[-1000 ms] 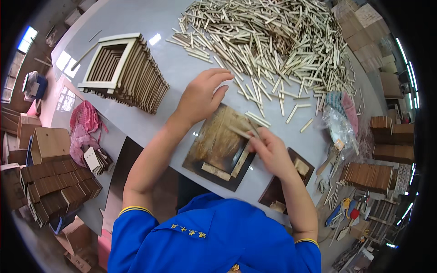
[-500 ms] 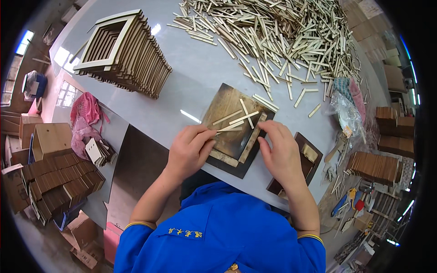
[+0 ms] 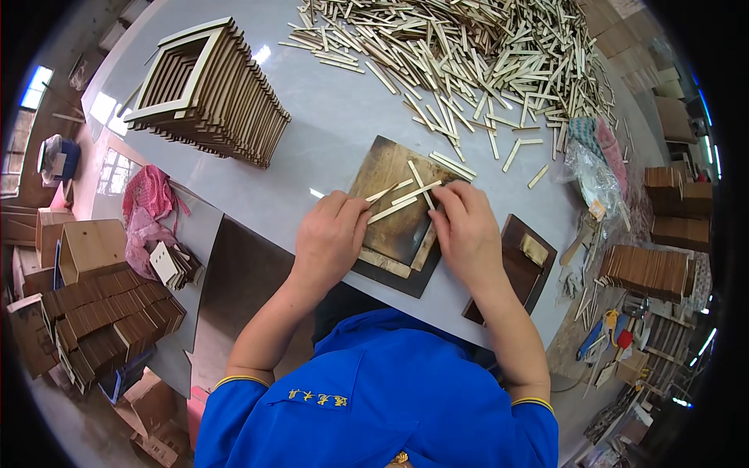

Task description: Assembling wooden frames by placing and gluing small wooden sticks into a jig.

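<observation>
A dark board with a stained wooden face [image 3: 386,168] lies before me, light wooden strips along its lower and right edges. Several thin strips lie crossed over its middle, among them a slanting one [image 3: 418,178]. My left hand [image 3: 331,234] is at the board's left side, thumb and fingers pinched at the left end of a wooden strip [image 3: 392,210]. My right hand [image 3: 470,234] is over the board's right edge, its fingertips closed on the end of another wooden strip [image 3: 421,189]. The fingers partly hide both strip ends.
Loose strips form a big pile [image 3: 476,62] at the table's far side. A stack of wooden frames [image 3: 218,101] stands far left. A brown board with a small block [image 3: 534,249] lies right of my right hand. Plastic bags [image 3: 587,183] lie at the right edge; stacked brown panels [image 3: 117,312] stand left.
Both hands have moved slightly up the board, my right fingertips from its right edge strip to the crossed strips. The strips near my left fingers have shifted.
</observation>
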Action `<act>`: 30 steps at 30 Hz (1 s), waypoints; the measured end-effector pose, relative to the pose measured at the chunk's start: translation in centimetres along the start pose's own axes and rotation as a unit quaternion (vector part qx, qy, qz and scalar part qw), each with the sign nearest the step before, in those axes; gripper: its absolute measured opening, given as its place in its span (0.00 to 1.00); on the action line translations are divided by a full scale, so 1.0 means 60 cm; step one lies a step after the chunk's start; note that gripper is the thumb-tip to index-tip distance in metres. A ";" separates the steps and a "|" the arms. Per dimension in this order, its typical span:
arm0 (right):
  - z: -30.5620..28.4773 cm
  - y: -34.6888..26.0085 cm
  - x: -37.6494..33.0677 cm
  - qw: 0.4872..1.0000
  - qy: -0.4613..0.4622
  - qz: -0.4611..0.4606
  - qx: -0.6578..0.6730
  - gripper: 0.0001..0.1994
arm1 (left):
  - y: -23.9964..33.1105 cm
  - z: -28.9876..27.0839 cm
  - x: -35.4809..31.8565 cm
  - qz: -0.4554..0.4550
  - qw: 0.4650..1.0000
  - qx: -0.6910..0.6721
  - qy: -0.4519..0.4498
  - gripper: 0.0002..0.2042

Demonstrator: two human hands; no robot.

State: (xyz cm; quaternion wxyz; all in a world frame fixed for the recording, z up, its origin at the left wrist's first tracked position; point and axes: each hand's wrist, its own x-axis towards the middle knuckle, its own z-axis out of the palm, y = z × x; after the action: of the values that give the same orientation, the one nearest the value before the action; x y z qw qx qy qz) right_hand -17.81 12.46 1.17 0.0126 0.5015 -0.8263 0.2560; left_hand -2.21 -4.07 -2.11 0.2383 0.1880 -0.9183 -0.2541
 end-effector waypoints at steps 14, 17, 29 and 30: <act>0.026 0.032 0.009 0.998 -0.001 -0.023 -0.050 0.08 | -0.010 -0.015 -0.028 0.146 0.988 -0.024 -0.036 0.07; 0.007 0.018 0.005 0.999 0.021 -0.005 0.039 0.07 | -0.012 -0.012 -0.025 0.129 0.991 -0.020 -0.032 0.06; -0.019 0.019 -0.045 0.990 -0.048 -0.016 0.128 0.06 | -0.036 -0.025 0.003 0.173 0.979 -0.008 -0.105 0.06; -0.018 0.018 -0.044 0.992 -0.050 -0.029 0.113 0.06 | -0.034 -0.028 0.002 0.176 0.979 -0.010 -0.099 0.06</act>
State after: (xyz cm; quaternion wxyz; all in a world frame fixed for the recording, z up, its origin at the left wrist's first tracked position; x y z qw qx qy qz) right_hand -17.66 15.52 0.95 -0.0779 0.5353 -0.7770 0.3219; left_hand -0.98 -6.36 -1.94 0.1892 -0.0052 -0.9536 -0.2342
